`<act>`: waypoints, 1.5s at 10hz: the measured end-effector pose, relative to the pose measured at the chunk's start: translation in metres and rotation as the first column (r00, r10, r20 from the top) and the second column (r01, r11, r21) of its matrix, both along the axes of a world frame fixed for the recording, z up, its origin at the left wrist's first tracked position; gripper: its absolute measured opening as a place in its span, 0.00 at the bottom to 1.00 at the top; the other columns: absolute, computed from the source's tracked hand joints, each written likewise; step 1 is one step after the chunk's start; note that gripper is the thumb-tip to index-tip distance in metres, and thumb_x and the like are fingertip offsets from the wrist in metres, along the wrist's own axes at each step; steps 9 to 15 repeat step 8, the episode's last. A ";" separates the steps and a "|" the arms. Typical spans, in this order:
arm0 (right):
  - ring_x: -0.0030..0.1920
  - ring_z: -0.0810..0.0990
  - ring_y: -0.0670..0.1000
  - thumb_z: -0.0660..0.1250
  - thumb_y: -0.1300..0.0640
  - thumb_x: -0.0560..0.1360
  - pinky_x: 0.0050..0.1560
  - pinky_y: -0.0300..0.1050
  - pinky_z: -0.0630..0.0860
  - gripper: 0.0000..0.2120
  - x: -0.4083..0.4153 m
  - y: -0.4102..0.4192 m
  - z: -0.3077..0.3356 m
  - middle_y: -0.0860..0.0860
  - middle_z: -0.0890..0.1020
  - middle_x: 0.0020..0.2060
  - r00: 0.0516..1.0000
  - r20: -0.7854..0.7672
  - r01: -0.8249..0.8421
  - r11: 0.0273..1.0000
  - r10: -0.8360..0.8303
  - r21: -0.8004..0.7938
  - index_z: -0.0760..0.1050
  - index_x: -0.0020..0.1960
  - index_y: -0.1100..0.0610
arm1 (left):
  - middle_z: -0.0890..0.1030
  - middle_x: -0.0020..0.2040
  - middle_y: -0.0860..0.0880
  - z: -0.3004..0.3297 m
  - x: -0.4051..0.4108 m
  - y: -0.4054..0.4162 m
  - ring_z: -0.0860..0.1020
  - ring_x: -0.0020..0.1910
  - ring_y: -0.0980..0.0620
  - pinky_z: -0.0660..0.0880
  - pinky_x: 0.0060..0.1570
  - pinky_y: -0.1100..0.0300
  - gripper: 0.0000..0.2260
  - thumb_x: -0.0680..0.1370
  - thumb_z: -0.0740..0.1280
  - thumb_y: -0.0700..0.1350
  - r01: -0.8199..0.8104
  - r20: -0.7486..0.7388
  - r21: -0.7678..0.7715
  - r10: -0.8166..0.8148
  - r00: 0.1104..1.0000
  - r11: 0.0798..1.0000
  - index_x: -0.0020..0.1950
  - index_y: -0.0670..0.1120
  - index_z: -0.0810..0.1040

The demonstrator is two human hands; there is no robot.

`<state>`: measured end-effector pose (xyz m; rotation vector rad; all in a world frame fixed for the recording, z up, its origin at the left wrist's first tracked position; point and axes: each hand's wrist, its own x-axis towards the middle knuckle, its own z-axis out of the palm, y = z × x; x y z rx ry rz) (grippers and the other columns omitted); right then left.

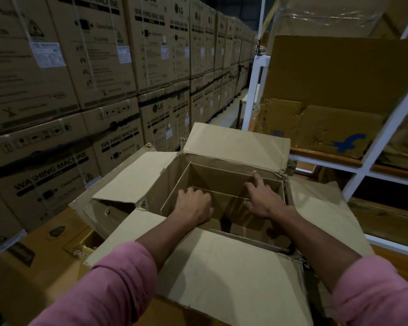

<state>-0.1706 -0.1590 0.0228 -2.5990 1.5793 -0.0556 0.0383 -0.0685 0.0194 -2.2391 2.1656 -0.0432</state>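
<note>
Open cardboard box [222, 267] is seen centre frame, just in front of the person, all four flaps folded outward; the near flap is overlapped by both forearms. A cardboard insert [224, 177] is seated inside the box, and its divider [231, 196] runs left to right across the opening. Left hand [194, 205] is placed at the left end of the divider, near the insert's left wall, knuckles up. Its fingers are curled tight over the top edge of the insert; the fingertips are hidden behind the cardboard. Right hand [265, 200] is held over the right half of the insert, fingers spread wide and mostly straight, nothing gripped. Its index finger [257, 176] is stretched toward the far wall of the insert; contact cannot be confirmed. Pink sleeves [118, 283] are pushed up both forearms. Printed washing-machine cartons [118, 55] are stacked in tall rows along the left. A white rack [254, 90] is seen on the right, with a flattened carton [327, 128] bearing a blue mark resting on its shelf.
</note>
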 end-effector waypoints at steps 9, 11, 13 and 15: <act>0.80 0.56 0.62 0.63 0.44 0.82 0.75 0.68 0.62 0.32 -0.004 0.025 0.021 0.55 0.50 0.82 0.991 0.131 -0.010 0.993 0.025 -0.117 0.56 0.81 0.51 | 0.81 0.59 0.44 0.015 -0.010 -0.009 0.75 0.62 0.43 0.72 0.57 0.45 0.14 0.84 0.59 0.53 0.105 -0.084 -0.363 -0.145 0.986 0.926 0.60 0.45 0.79; 0.80 0.56 0.62 0.63 0.44 0.82 0.75 0.68 0.62 0.32 -0.004 0.025 0.021 0.55 0.50 0.82 0.991 0.131 -0.010 0.993 0.025 -0.117 0.56 0.81 0.51 | 0.81 0.59 0.44 0.015 -0.010 -0.009 0.75 0.62 0.43 0.72 0.57 0.45 0.14 0.84 0.59 0.53 0.105 -0.084 -0.363 -0.145 0.986 0.926 0.60 0.45 0.79; 0.80 0.56 0.62 0.63 0.44 0.82 0.75 0.68 0.62 0.32 -0.004 0.025 0.021 0.55 0.50 0.82 0.991 0.131 -0.010 0.993 0.025 -0.117 0.56 0.81 0.51 | 0.81 0.59 0.44 0.015 -0.010 -0.009 0.75 0.62 0.43 0.72 0.57 0.45 0.14 0.84 0.59 0.53 0.105 -0.084 -0.363 -0.145 0.986 0.926 0.60 0.45 0.79; 0.80 0.56 0.62 0.63 0.44 0.82 0.75 0.68 0.62 0.32 -0.004 0.025 0.021 0.55 0.50 0.82 0.991 0.131 -0.010 0.993 0.025 -0.117 0.56 0.81 0.51 | 0.81 0.59 0.44 0.015 -0.010 -0.009 0.75 0.62 0.43 0.72 0.57 0.45 0.14 0.84 0.59 0.53 0.105 -0.084 -0.363 -0.145 0.986 0.926 0.60 0.45 0.79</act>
